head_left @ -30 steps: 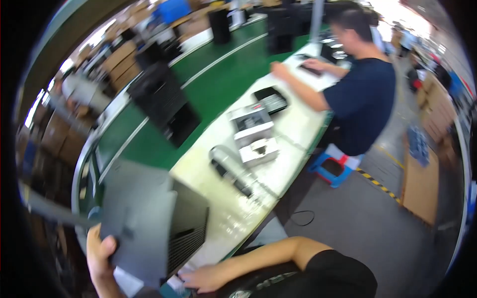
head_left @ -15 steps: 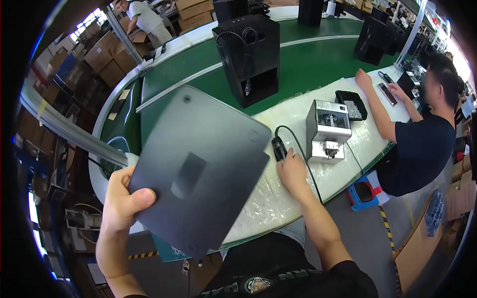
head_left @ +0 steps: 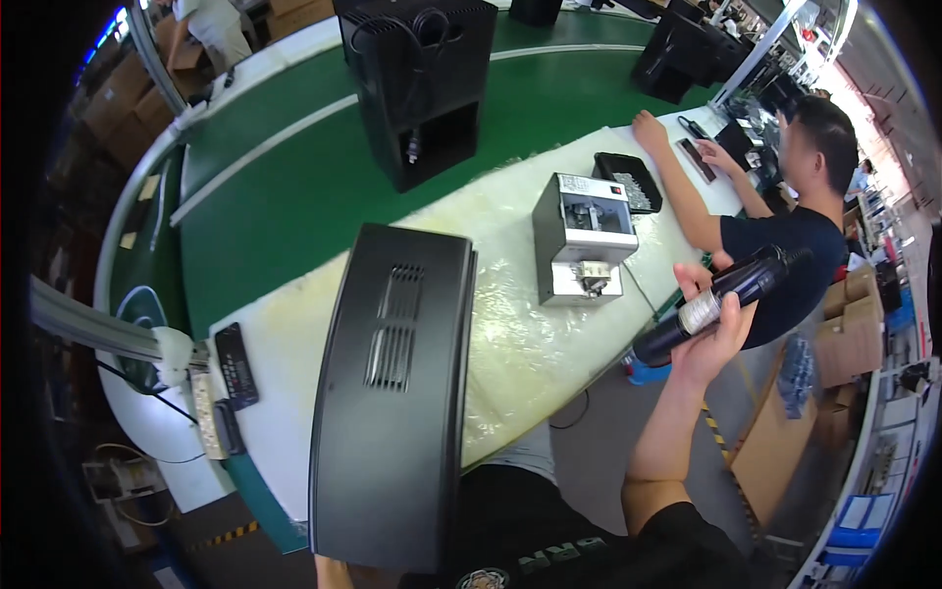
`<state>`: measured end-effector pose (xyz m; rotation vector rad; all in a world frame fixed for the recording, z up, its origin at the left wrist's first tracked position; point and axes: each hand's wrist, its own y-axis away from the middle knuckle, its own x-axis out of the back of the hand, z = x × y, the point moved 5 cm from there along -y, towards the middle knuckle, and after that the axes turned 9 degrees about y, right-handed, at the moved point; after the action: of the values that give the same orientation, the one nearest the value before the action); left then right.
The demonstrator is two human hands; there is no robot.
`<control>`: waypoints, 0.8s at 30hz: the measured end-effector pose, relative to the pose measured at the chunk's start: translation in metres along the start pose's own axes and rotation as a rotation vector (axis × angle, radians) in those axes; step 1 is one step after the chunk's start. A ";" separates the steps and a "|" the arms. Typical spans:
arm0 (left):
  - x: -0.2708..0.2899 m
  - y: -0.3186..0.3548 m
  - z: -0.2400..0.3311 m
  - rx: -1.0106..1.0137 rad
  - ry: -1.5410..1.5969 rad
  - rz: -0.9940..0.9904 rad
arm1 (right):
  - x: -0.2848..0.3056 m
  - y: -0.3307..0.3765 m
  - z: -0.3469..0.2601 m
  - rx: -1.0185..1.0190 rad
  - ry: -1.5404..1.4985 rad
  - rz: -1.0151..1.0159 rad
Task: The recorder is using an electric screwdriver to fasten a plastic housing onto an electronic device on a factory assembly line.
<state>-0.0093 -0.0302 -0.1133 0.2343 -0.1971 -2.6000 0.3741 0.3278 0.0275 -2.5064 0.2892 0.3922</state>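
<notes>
Prob. early stage: driver (head_left: 716, 306) in hand but well apart from blk housing (head_left: 388, 442), no fastening underway; what's left unclear. Housing over table's (head_left: 510, 363) near edge, contact w/ top unclear; long axis runs approx. near→far edge, vent slots (head_left: 391, 358) facing up, nearer far end. L hand (head_left: 334, 573) mostly hidden at housing's near end, can't tell fingers. R hand (head_left: 714, 339) fingers wrapped round driver, past near edge.

Shirt (head_left: 530, 512) — capital letters (head_left: 559, 553); tool (head_left: 754, 284) label (head_left: 700, 312) — seemingly illegible.
</notes>
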 end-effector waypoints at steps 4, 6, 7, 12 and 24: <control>0.008 0.014 -0.009 0.150 -0.238 -0.235 | -0.016 -0.011 -0.004 0.285 0.279 -0.081; 0.007 0.015 -0.011 0.214 -0.373 -0.364 | -0.017 -0.021 0.002 0.397 0.331 -0.050; 0.009 0.019 -0.010 0.243 -0.449 -0.408 | -0.026 -0.022 0.007 0.426 0.329 -0.034; -0.010 -0.024 0.089 0.060 -0.560 -0.116 | -0.048 -0.017 0.047 0.470 0.280 -0.168; -0.150 -0.179 0.131 -0.192 -0.656 -0.182 | -0.178 -0.001 -0.064 0.460 -0.024 -0.279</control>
<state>0.0054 0.2122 0.0002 -0.7069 -0.1541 -2.7635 0.2219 0.3122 0.1390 -2.0497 0.0123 0.2128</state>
